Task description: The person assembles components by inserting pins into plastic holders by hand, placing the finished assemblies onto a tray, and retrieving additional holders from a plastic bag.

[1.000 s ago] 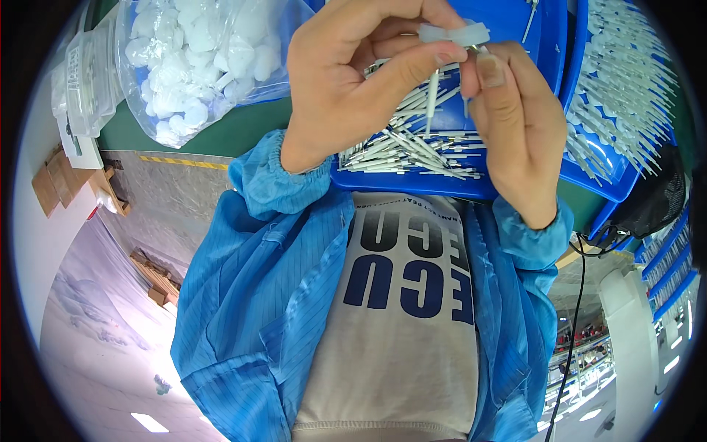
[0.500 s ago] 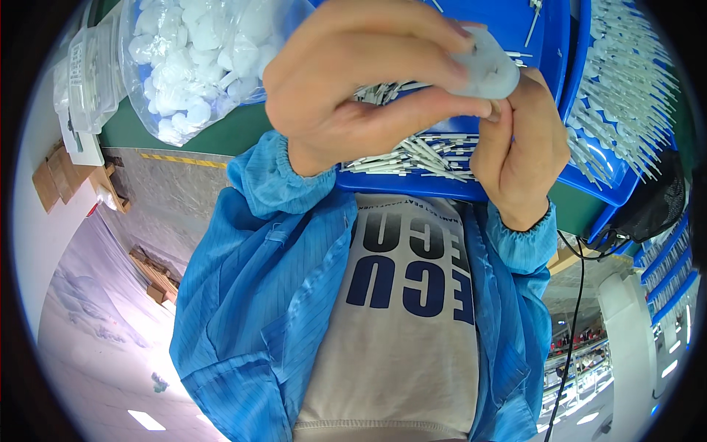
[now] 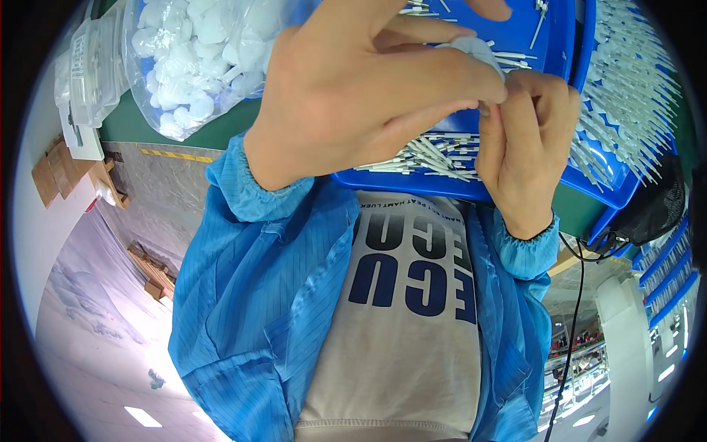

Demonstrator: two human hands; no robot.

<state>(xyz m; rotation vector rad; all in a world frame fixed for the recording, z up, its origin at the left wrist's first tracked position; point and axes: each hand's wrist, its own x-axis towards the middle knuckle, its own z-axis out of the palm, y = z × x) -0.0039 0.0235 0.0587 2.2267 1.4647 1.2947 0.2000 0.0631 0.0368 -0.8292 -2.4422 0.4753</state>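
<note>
My left hand [image 3: 375, 92] reaches over the blue tray [image 3: 508, 26], its thumb and index finger pinched together. Partly behind those fingers shows a translucent white rounded piece [image 3: 479, 51], which this hand grips. Against the same spot, the thumb and index finger of my right hand [image 3: 526, 144] press together; whatever they hold is too small or hidden to name. Below the hands, thin white sticks [image 3: 434, 156] with dark marks lie heaped in the near part of the tray.
To the left lies a clear plastic bag [image 3: 195, 62] full of white rounded pieces, beside clear packaging [image 3: 96, 70]. At the right, another blue tray [image 3: 600, 155] holds dense rows of stick-like pieces [image 3: 633, 81]. A black mesh bag [image 3: 652, 199] and dark cable [image 3: 578, 317] hang there.
My left hand has turned, and its fingertips now sit nearer my right fingertips. The white rounded piece, shown broadly before, is now mostly covered by the left fingers.
</note>
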